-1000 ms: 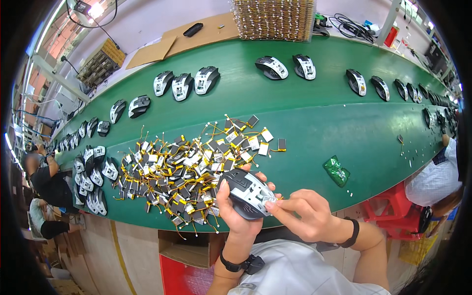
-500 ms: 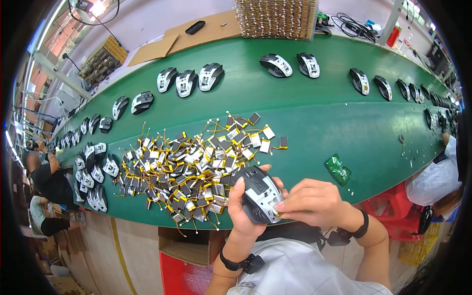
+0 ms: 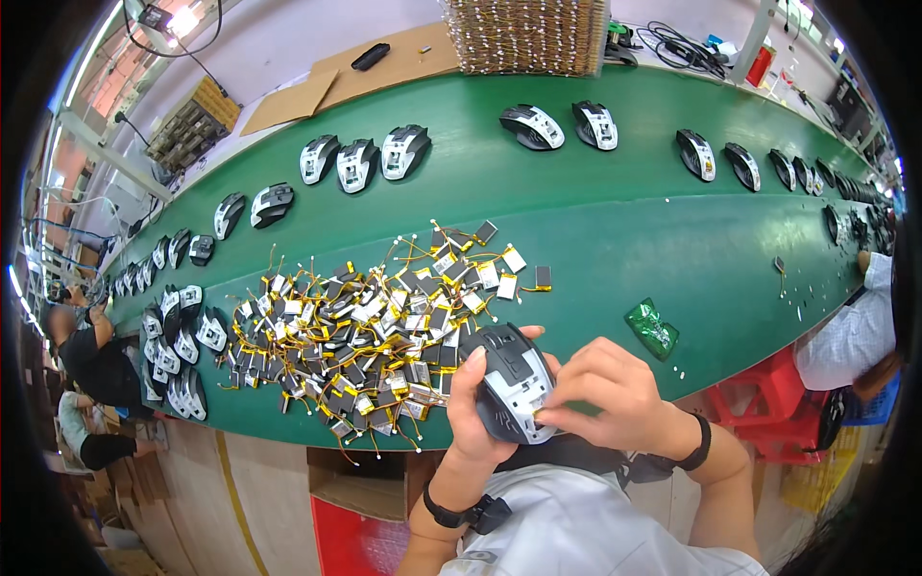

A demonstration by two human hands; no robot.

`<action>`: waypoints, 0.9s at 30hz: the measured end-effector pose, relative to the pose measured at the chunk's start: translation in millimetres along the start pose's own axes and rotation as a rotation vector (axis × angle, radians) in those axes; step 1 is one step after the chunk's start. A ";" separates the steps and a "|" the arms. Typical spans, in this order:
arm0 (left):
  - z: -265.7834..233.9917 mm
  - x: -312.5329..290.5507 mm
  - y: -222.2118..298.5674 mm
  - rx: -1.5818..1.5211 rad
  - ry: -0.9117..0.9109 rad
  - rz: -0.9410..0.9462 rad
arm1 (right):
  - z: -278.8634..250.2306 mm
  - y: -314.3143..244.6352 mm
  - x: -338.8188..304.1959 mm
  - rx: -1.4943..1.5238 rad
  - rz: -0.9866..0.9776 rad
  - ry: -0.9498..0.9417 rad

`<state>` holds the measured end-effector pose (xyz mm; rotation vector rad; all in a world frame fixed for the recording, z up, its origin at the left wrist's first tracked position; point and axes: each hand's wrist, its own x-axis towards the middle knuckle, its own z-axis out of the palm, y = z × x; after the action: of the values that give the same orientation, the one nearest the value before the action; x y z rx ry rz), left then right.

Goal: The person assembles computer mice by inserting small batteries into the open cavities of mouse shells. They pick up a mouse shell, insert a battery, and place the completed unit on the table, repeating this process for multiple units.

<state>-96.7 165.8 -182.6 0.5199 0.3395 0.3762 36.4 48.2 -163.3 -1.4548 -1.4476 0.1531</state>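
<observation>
My left hand (image 3: 471, 419) is wrapped round a black and silver-grey computer mouse (image 3: 503, 363), held tilted above the front edge of the table. An opening shows in the lower part of its pale top. At that opening, the thumb and fingers of my right hand (image 3: 615, 396) pinch a small yellow-edged battery (image 3: 538, 414), mostly hidden by the fingertips. To the left of my hands spreads a heap of flat batteries (image 3: 360, 331), grey and white with yellow tape and thin wires ending in white plugs.
Similar mice (image 3: 357, 165) stand along the far side of the green table (image 3: 586, 250), with more clustered (image 3: 173, 350) at left. A green packet (image 3: 652, 329) lies to the right. A tall stack of wired parts (image 3: 526, 36) stands behind. Other people sit at both ends; red stools (image 3: 759, 403) stand right.
The mouse stays in my left hand. My right fingers have shifted slightly at its opening, and less of the battery shows. The whole view has moved a little.
</observation>
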 end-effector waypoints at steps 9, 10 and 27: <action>-10.0 4.3 5.1 0.111 0.052 0.314 | 16.8 -10.1 -12.0 0.140 0.242 0.006; -9.3 5.6 6.7 0.114 0.055 0.313 | 17.8 -9.4 -11.8 0.150 0.210 0.014; -5.2 7.7 -4.0 -0.108 0.243 0.283 | 22.8 -5.6 -8.4 -0.241 -0.094 -0.033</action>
<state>-90.9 168.0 -190.7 0.4174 0.4787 0.7309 14.6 52.5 -174.4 -1.5783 -1.6009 -0.0580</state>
